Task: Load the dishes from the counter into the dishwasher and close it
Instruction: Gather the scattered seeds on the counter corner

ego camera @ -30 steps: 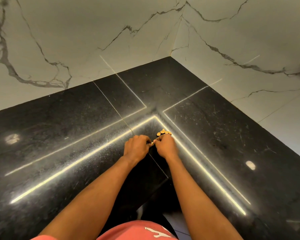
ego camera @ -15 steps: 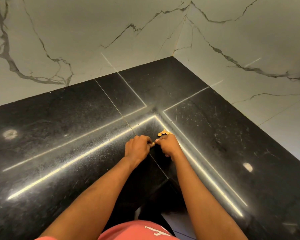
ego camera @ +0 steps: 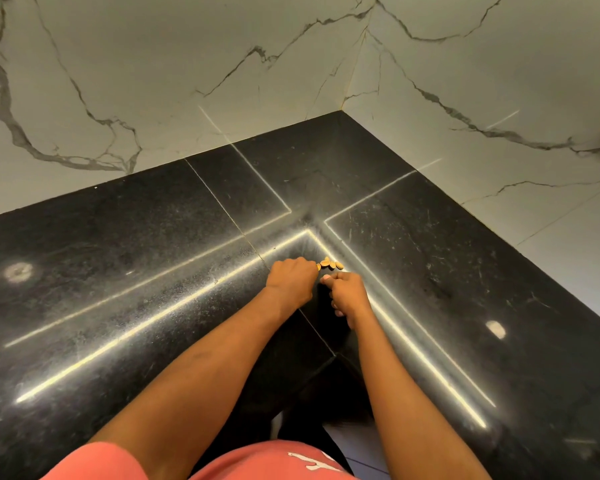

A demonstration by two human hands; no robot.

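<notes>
Counter (ego camera: pixel 118 271), black polished stone, L-shaped, filled most of the head view and ran into a corner under a white marble wall (ego camera: pixel 153 81) with dark veins. Long bright light streaks (ego camera: pixel 153 327) reflected off the stone on both legs of the L, and a thin seam (ego camera: pixel 222 206) ran across the slab toward the near edge.

Both forearms reached forward over the inner notch of the counter, with the hands close together but apart, near where the streaks met.

A few small orange-brown pieces (ego camera: pixel 330 264) lay in a tight cluster on the stone just beyond the hands; too small to say what they were.

Left hand (ego camera: pixel 291 282) was knuckles up with its fingers curled under. Its fingertips were against the nearest piece at the left end of the cluster. Could not tell whether it pinched that piece or only touched it.

Right hand (ego camera: pixel 347 294) sat just nearer than the cluster, not touching it. It was clenched, fingers folded into the palm and the thumb laid over the forefinger, with nothing seen in it.

A pink shirt (ego camera: pixel 257 462) with white print showed at the bottom edge. A strip of pale floor (ego camera: pixel 347 441) showed below the notch, between the arms.
</notes>
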